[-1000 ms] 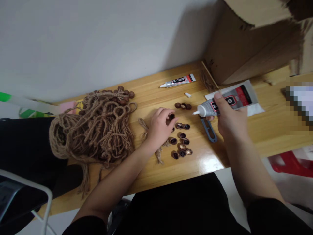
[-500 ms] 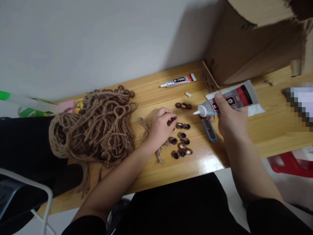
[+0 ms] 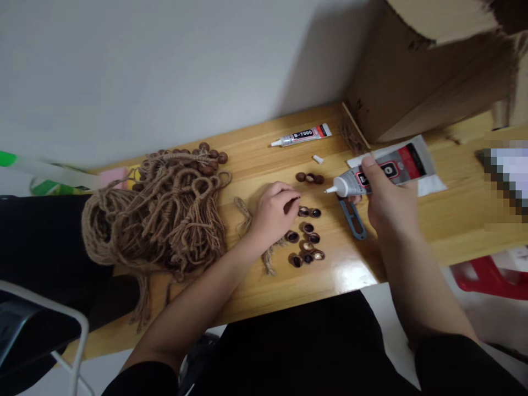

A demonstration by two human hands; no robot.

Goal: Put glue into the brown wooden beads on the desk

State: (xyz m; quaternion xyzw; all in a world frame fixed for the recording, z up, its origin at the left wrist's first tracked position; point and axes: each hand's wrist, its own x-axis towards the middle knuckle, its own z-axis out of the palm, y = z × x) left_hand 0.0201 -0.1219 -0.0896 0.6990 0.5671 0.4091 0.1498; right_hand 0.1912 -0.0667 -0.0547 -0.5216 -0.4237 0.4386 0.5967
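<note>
My right hand (image 3: 388, 198) is wrapped round a large glue tube (image 3: 412, 159), thumb on top, its uncapped white nozzle pointing left above the table. My left hand (image 3: 274, 214) rests on the table over a short piece of twine (image 3: 270, 261), thumb and fingers pinched together. A dark edge of a nutshell half (image 3: 297, 198) shows at its fingertips; the rest of it is hidden. Several open nutshell halves (image 3: 308, 227) lie hollow side up beside the left hand. Behind them sits a short row of brown nutshells (image 3: 301, 177).
A tangled heap of twine (image 3: 177, 209) with brown nuts (image 3: 212, 159) covers the table's left part. A smaller glue tube (image 3: 303, 135) and a white cap (image 3: 317, 159) lie behind. A blue-grey plastic handle (image 3: 353, 220) lies under the right hand. A cardboard box (image 3: 424, 82) stands at back right.
The left fingers have turned slightly and closed in, so less of the dark nutshell half shows at their tips. The right hand and glue tube have stayed put.
</note>
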